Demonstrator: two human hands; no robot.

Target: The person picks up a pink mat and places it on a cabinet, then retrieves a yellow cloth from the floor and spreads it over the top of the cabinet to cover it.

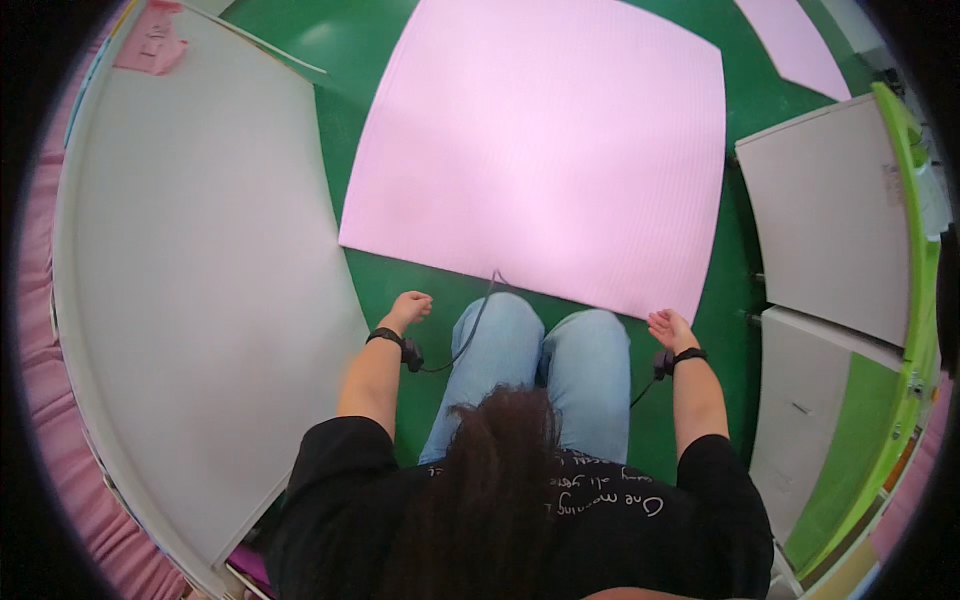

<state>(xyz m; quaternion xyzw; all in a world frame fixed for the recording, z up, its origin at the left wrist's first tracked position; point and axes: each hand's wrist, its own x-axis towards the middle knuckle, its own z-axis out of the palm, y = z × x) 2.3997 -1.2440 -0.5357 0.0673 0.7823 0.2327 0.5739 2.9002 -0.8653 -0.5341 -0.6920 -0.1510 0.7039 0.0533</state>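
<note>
A large pale pink ribbed mat [550,140] lies on the green floor in front of my knees. My left hand [413,307] hangs to the left of my legs, short of the mat's near edge. Its fingers are curled together, and no object shows in them. Over the mat's near right corner is my right hand [672,328], fingers apart and holding nothing. Whether it touches the mat, I cannot tell. Each wrist wears a black strap with a small dark device, and a thin dark cable [480,320] loops from the left one.
A long white panel or tabletop [220,260] runs along my left side, with a pink paper [152,40] at its far end. On the right stand white cabinets [830,220] with green trim. Another pink mat [795,45] lies at the far right on the green floor [375,280].
</note>
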